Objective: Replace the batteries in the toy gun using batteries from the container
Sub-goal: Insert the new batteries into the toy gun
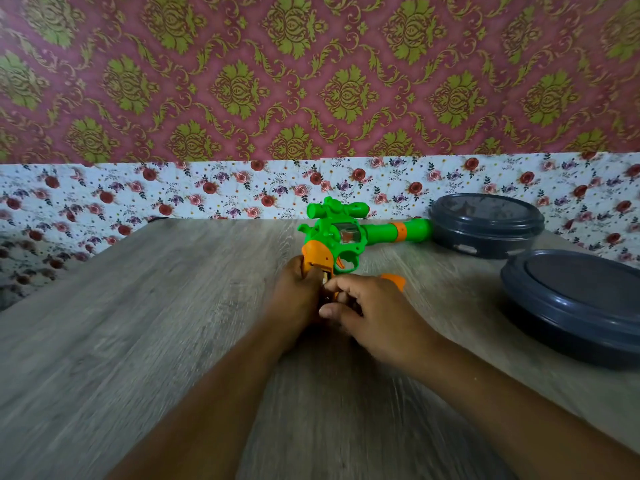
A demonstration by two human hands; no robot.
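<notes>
Hands met at the orange grip of the toy gun (346,233): the left hand (294,292) was wrapped round the grip, and the right hand (363,310) had its fingers curled at the grip's open underside, pinching something small and dark that blur left unidentifiable. An orange piece (394,280) showed just behind the right hand. The green gun stood on the wooden surface (138,323), barrel pointing right and touching the farther container (485,225). A second dark round container (571,306) sat nearer, at right.
</notes>
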